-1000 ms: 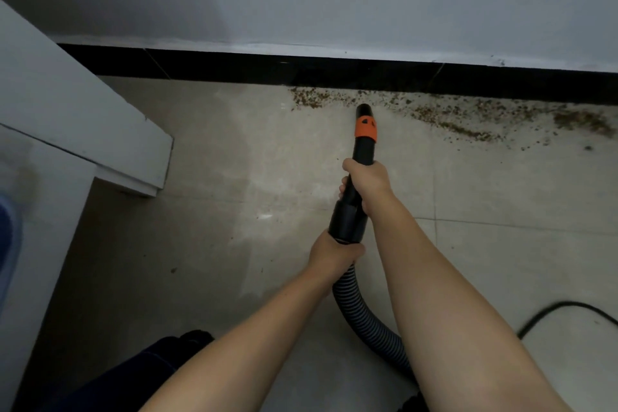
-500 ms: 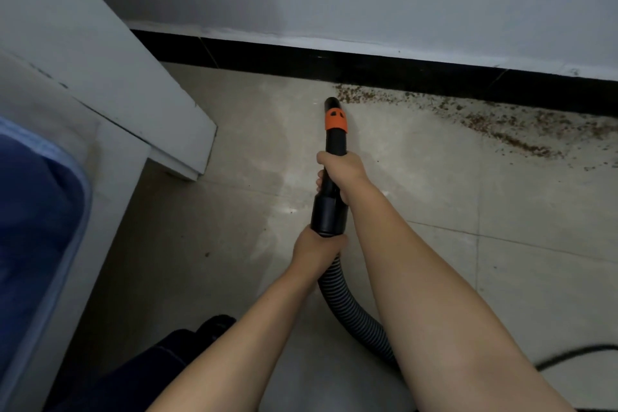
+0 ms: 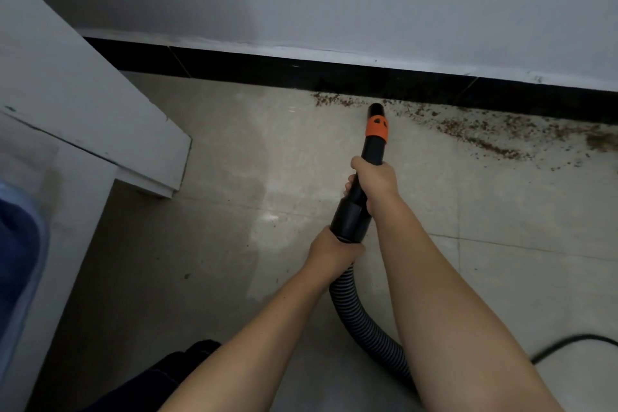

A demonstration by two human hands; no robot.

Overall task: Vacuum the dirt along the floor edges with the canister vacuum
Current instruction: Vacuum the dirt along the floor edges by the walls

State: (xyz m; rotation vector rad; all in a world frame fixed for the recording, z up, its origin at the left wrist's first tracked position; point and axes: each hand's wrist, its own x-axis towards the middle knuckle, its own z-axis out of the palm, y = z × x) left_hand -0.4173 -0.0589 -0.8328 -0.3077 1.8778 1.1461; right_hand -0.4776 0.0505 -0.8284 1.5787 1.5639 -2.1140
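Note:
A black vacuum nozzle (image 3: 374,140) with an orange collar points at the floor edge, its tip in a band of brown dirt (image 3: 468,130) that runs right along the black baseboard (image 3: 234,65). My right hand (image 3: 374,182) grips the nozzle tube just below the collar. My left hand (image 3: 334,252) grips the ribbed grey hose (image 3: 364,324) where it joins the black cuff. The hose curves down and right behind my right forearm. The canister itself is out of view.
A white furniture panel (image 3: 100,117) juts out at the left, with blue fabric (image 3: 16,264) at the far left edge. A black power cord (image 3: 575,343) lies on the tiled floor at the lower right. My dark trouser leg (image 3: 160,378) shows at the bottom.
The nozzle tip has shifted right along the baseboard into the dirt band, leaving a small patch of dirt to its left. Both hands keep their grips.

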